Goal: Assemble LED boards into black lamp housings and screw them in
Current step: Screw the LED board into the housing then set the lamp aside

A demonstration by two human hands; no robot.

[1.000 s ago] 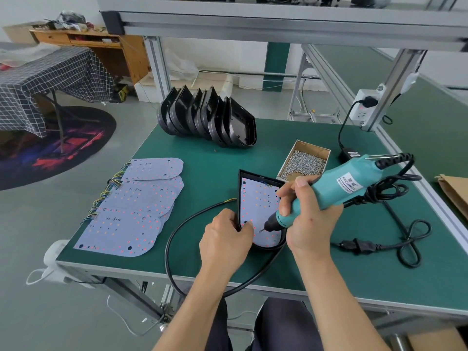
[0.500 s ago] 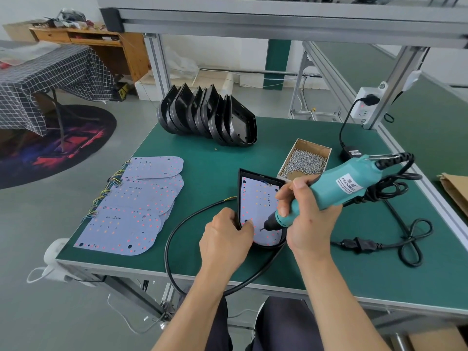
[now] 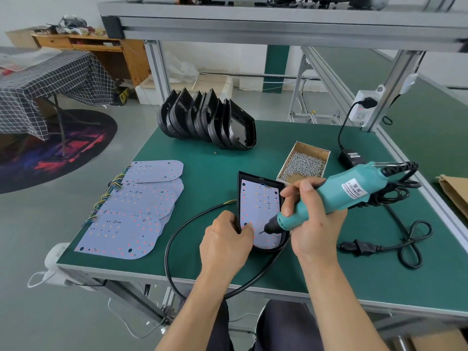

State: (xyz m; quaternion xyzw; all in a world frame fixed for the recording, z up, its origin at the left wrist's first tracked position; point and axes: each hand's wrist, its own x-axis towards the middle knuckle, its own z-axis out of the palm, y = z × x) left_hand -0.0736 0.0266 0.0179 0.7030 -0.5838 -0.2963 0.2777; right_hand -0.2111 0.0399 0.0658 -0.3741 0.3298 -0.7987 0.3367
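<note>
Just below the middle of the frame a flat black plastic lamp housing (image 3: 239, 196) with a rounded near end lies on the green bench mat (image 3: 215, 168), and a pale lilac LED board (image 3: 258, 209) dotted with red and orange points sits inside it. The left hand (image 3: 225, 245) grips the housing's lower left edge, thumb pressed on the board. The right hand (image 3: 311, 219) is wrapped around a teal electric screwdriver (image 3: 339, 196), whose bit touches the board's lower part. A black cable (image 3: 177, 231) loops from the housing toward the bench's near edge. Right of centre, above the housing, stands an open cardboard box of silver screws (image 3: 304, 164). At left lies an overlapping stack of lilac LED boards (image 3: 136, 211); at upper centre stands a row of nested black housings (image 3: 207, 122).
</note>
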